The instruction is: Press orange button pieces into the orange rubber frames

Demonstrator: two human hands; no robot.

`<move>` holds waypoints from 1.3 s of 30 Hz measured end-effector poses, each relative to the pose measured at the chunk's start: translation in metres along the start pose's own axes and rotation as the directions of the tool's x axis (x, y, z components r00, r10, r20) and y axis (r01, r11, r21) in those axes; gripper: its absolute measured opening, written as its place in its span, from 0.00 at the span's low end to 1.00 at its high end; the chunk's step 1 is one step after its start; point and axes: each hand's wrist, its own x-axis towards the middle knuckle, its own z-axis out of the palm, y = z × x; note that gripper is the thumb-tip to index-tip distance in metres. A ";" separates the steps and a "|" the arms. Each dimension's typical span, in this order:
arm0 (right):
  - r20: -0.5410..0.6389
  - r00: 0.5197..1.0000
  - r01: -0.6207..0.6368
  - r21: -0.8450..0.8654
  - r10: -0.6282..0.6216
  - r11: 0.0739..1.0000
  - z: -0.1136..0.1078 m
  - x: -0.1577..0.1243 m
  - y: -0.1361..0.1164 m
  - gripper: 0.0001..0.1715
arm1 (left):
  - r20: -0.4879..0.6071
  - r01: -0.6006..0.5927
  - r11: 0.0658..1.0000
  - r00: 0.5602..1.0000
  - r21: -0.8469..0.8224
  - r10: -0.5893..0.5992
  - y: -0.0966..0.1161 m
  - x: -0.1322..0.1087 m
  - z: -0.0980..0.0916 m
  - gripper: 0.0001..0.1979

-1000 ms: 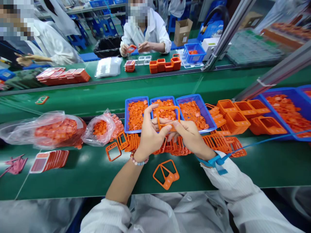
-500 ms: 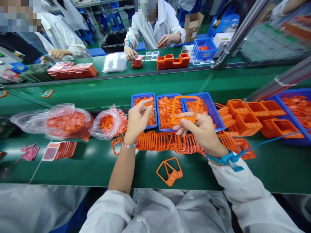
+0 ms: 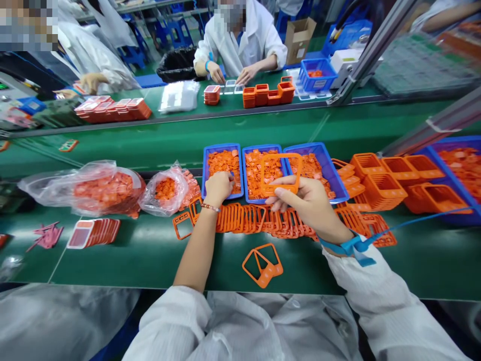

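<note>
The left hand has dropped to the blue plastic tray — fingertips hidden, grasp unclear, among orange pieces — while the right hand pinches an orange frame.

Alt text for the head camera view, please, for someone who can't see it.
A person's right hand holds an orange plastic frame above blue trays of orange pieces, while the left hand reaches into the leftmost tray on a green workbench.

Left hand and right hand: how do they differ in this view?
The left hand is down over orange pieces in a blue tray, while the right hand holds up an orange frame. The left wrist has a bracelet; the right has a blue strap. Both hands are bare.
</note>
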 end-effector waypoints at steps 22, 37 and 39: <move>-0.100 0.988 -0.105 0.152 0.121 0.983 -0.008 0.016 0.011 0.22 | -0.589 -0.517 0.831 0.743 -0.205 0.317 0.030 -0.069 -0.053 0.10; -0.098 0.994 -0.044 0.103 0.055 0.994 -0.007 0.009 0.005 0.19 | -0.732 -0.542 0.824 0.492 0.167 0.472 0.071 -0.095 -0.034 0.12; -0.119 0.992 -0.035 0.077 0.044 0.996 -0.006 0.008 0.005 0.18 | -0.739 -0.543 0.825 0.489 0.158 0.463 0.072 -0.094 -0.031 0.12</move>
